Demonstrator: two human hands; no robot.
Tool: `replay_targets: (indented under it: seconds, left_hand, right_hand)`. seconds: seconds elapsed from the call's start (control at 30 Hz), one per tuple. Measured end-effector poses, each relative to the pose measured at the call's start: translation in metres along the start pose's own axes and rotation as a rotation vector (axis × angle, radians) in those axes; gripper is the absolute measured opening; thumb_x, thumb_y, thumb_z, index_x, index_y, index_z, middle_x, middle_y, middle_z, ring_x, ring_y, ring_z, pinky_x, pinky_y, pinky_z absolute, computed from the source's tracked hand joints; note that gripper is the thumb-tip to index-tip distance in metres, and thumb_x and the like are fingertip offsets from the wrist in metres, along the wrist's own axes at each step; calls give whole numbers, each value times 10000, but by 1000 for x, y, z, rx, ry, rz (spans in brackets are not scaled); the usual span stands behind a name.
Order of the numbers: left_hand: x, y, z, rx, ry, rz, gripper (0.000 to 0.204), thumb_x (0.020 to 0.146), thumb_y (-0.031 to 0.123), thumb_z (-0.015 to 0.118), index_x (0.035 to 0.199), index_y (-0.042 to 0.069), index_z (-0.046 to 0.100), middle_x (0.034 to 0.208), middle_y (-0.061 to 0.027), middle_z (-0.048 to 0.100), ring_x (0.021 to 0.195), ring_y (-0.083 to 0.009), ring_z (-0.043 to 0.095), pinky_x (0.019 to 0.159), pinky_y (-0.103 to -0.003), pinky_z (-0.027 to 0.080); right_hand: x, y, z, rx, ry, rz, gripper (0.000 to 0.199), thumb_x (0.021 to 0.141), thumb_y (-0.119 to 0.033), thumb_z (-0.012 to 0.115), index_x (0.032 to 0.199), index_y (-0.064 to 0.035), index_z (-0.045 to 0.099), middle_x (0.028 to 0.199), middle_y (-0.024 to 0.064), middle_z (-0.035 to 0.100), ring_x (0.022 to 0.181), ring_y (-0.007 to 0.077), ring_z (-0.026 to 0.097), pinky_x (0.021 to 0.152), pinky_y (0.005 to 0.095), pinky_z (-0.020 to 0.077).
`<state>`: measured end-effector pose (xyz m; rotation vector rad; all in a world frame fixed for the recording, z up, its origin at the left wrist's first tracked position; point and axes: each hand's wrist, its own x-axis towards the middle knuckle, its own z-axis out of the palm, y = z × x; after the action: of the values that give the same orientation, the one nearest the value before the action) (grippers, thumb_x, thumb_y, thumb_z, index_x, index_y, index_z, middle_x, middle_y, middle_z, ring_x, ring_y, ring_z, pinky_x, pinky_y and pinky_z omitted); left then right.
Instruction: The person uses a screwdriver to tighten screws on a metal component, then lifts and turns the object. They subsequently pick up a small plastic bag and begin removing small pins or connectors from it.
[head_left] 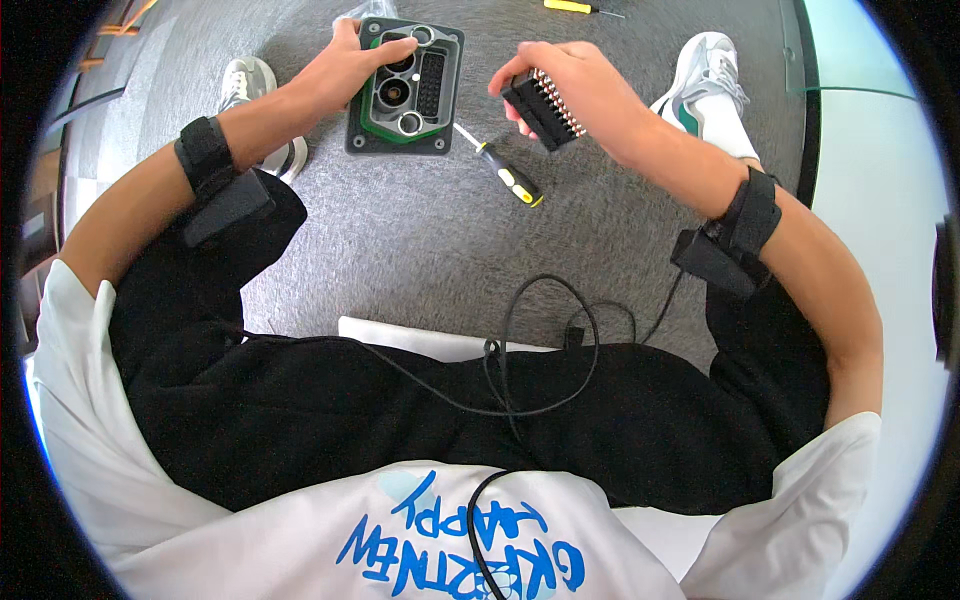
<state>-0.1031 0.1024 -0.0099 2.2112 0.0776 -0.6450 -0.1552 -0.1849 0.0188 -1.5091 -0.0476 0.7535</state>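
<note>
My left hand [365, 62] is closed on the left edge of a grey connector housing [447, 95], its fingers over the rim near the upper round hole. The housing is rectangular, with a green seal, round sockets and a black pin insert inside, and screw holes at its corners. In my right hand [575, 85] is a black terminal block [530, 112] with a row of shiny metal screws along one side, held tilted between thumb and fingers. The block is apart from the housing. Part of it is hidden by my palm.
A screwdriver [512, 178] with a black and yellow handle lies on the grey floor [400, 230] between my feet, its tip by the housing. Farther off lies a yellow screwdriver [570, 7]. A black cable [598, 350] loops over my lap. White shoes [705, 75] flank the work.
</note>
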Motion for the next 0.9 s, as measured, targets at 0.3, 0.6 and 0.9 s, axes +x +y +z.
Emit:
replay_targets:
  seconds: [0.3, 0.6, 0.9]
  left_hand:
    - [49, -22, 10, -54, 128, 27, 955, 915, 603, 706, 1449, -54, 265, 1211, -219, 608, 1037, -243, 703, 802, -417, 610]
    - [83, -33, 27, 65, 196, 145, 966, 908, 572, 740, 1334, -176, 303, 1177, -263, 598, 1080, -275, 664, 850, -368, 584]
    - [80, 4, 66, 49, 162, 110, 777, 952, 499, 696, 1326, -140, 460, 1147, -277, 692, 1115, -362, 679, 948, -435, 531]
  right_hand:
    - [7, -5, -32, -188, 99, -55, 448, 1056, -373, 506, 889, -8, 706, 711, 73, 667, 563, 129, 630, 530, 267, 509]
    - [6, 9, -31, -504, 39, -83, 411, 1033, -324, 525, 868, 5, 708, 707, 58, 656, 599, 113, 626, 570, 274, 505]
    - [-3, -5, -28, -554, -51, -152, 381, 990, -307, 534, 855, 4, 709, 698, 50, 659, 623, 117, 632, 594, 290, 501]
